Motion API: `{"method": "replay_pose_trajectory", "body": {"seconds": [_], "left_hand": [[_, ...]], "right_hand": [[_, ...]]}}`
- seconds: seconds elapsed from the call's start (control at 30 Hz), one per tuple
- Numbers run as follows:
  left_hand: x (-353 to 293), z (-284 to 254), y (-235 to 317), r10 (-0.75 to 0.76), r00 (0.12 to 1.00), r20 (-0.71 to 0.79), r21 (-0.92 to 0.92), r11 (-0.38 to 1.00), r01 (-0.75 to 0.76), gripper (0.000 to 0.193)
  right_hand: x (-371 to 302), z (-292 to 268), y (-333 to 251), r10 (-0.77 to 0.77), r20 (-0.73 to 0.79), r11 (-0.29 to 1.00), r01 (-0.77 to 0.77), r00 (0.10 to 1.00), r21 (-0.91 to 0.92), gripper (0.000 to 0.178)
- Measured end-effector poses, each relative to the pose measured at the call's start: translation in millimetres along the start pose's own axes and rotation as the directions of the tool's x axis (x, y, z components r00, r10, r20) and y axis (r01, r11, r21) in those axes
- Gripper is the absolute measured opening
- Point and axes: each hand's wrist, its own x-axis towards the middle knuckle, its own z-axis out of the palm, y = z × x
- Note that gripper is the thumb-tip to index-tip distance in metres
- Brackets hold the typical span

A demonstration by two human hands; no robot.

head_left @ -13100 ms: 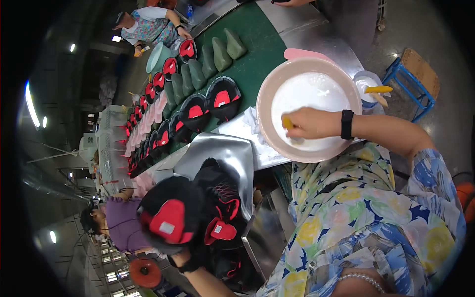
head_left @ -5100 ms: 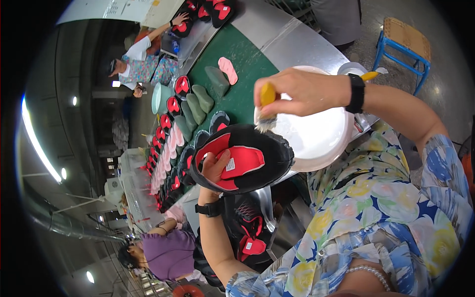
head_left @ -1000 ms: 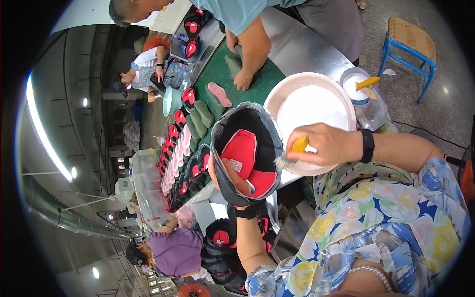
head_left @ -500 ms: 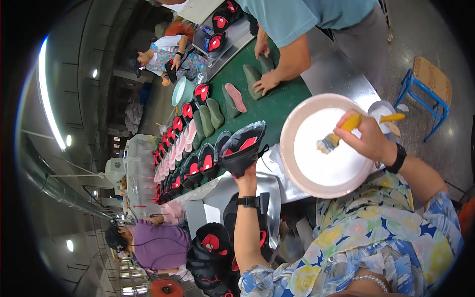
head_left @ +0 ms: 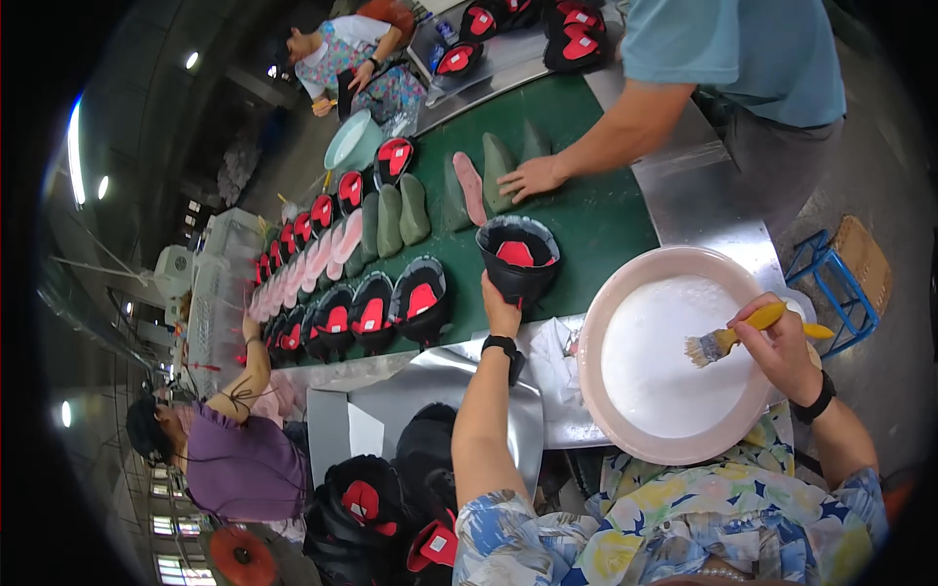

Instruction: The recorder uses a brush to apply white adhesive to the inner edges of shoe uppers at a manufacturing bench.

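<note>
While it gapes, black shoe upper [head_left: 519, 278] — red patch [head_left: 515, 254] inside, greyish rim [head_left: 513, 221]

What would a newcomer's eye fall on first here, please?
Probably the big basin of white liquid at right, with the right hand holding a brush over it. Then, the black-and-red shoe in the left hand, near the middle, over the green surface. Similar shoes line up to its left.

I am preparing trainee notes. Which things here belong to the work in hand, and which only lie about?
In use: black shoe upper (left hand); yellow-handled brush (right hand); pale pink basin; white liquid.

Apparently lying about: blue-legged stool; crumpled white cloth.
</note>
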Motion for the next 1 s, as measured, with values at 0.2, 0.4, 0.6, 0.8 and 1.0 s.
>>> {"method": "replay_pose_trajectory", "body": {"seconds": [0.2,0.4,0.6,0.8,1.0], "left_hand": [[3.1,-73.7,-24.8,-0.072,0.997,-0.014,0.521,0.851,0.069,0.061],[54.6,-115.4,-37.1,-0.931,0.205,-0.303,-0.406,0.321,0.856,0.107],[63.9,-97.2,-54.0,-0.965,0.060,-0.254,-0.710,0.228,0.667,0.084],[68.8,-65.6,-53.3,-0.975,0.137,-0.175,-0.833,0.220,0.507,0.065],[58.3,-48.0,-15.1,-0.869,0.456,0.193,-0.940,-0.031,0.339,0.035]], "right_hand": [[5.3,3.7,12.1,0.065,0.004,0.997,-0.065,0.998,0.050,0.010],[0.2,2.5,9.9,0.132,0.014,0.990,-0.132,0.991,0.055,0.010],[-4.8,-0.4,4.4,0.127,0.010,0.992,-0.126,0.992,-0.018,0.011],[-4.8,-0.3,8.7,0.105,-0.022,0.993,-0.104,0.994,0.049,0.010],[-5.7,0.7,5.5,0.119,0.034,0.990,-0.121,0.992,0.070,0.010]]}}
